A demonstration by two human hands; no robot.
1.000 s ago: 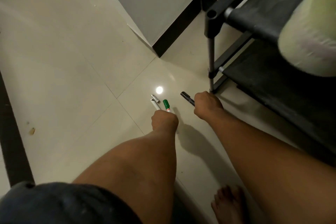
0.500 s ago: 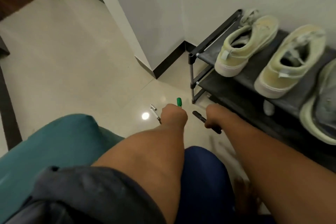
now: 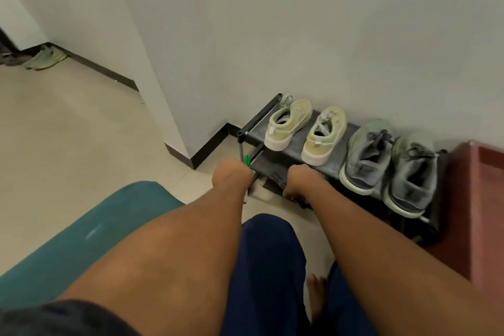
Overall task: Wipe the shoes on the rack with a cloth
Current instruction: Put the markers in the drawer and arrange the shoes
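The rack stands against the far wall, its long axis running from the far left corner post toward the near right, where it ends just beside a red box. Four shoes sit on its top shelf, toes to the wall and heels toward the person: a cream pair on the left half and a grey pair on the right half, each shoe lying across the shelf's length. Both hands are low at the rack's left end, in front of the lower shelf. The right hand is the nearer one to the shoes: the right cream shoe's heel lies just beyond and above it, and the grey pair is to its right. Its fingers are curled round something dark, a pen by its look, though blur hides the details. The left hand is just left of the corner post, fisted with a green-capped marker poking out the far side. No cloth shows anywhere, so I judge wiping has not begun; both hands would need to shed what they grip first. From there, any reach to the shoes goes up and to the right.
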